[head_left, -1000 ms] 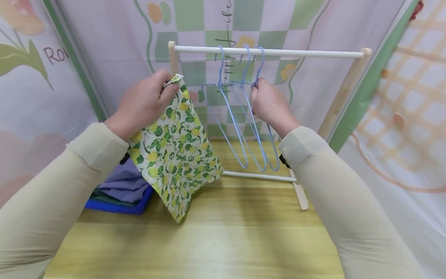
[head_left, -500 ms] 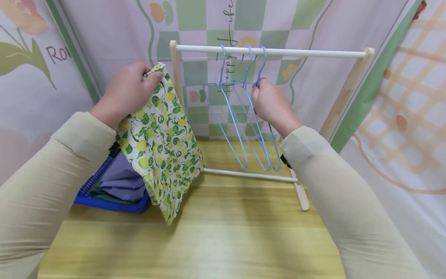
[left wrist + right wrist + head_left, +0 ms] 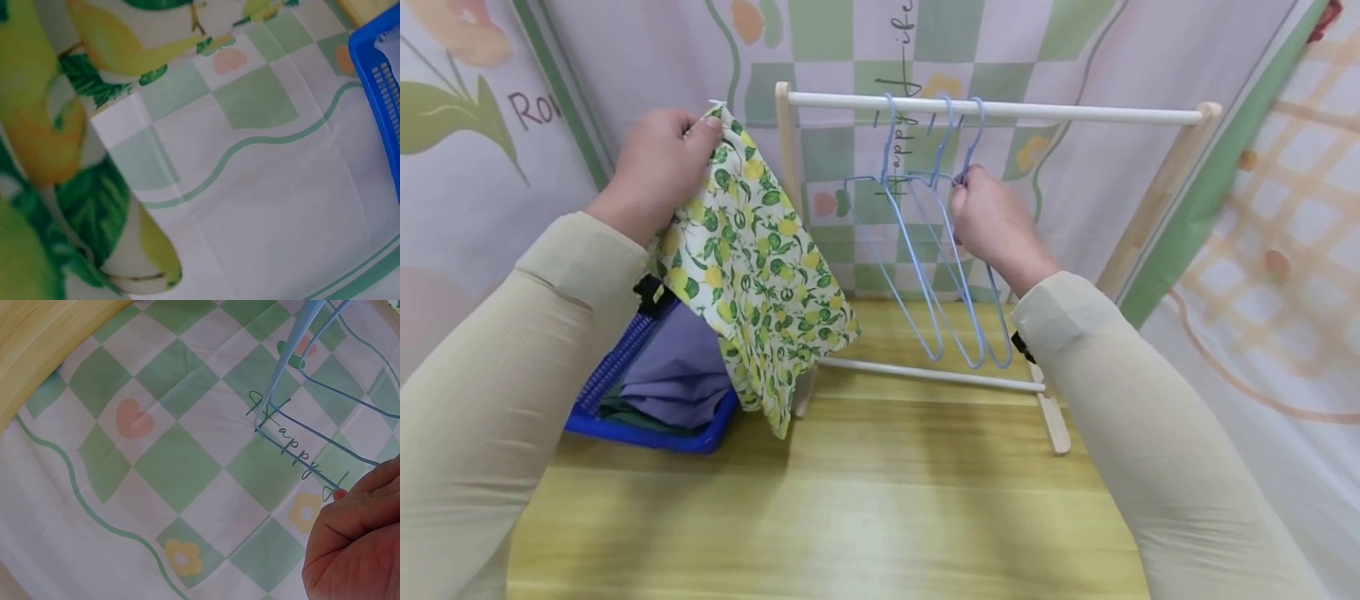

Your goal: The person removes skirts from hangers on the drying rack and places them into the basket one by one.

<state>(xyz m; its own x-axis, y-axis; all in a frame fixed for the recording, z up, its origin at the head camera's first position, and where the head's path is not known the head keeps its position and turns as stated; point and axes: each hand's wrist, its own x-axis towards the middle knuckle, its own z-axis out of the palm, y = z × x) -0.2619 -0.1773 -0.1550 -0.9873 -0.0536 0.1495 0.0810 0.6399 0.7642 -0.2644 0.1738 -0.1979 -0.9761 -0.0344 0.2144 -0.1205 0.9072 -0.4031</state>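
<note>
In the head view my left hand (image 3: 658, 171) pinches the top corner of a lemon-print cloth (image 3: 760, 275), which hangs down above the table. Whether this cloth is a garment I cannot tell. Close up, the same print cloth (image 3: 94, 212) fills much of the left wrist view, hiding the hand there. My right hand (image 3: 1000, 221) grips the rightmost blue hanger (image 3: 1000, 325) just below its hook, with curled fingers also seen in the right wrist view. Two more blue hangers (image 3: 917, 258) hang beside it on the white rod (image 3: 1097, 113).
A wooden-ended rack (image 3: 1138, 196) stands on the wood-grain table (image 3: 850, 517), with a lower white bar (image 3: 925, 374) near the tabletop. At the left, a blue basket (image 3: 647, 437) holds folded purple cloth (image 3: 681, 371) and dark green cloth. Printed curtains surround the table.
My left hand has moved left and up with the lemon-print cloth, baring more of the blue basket and a rack foot. The right hand has stayed on its hanger.
</note>
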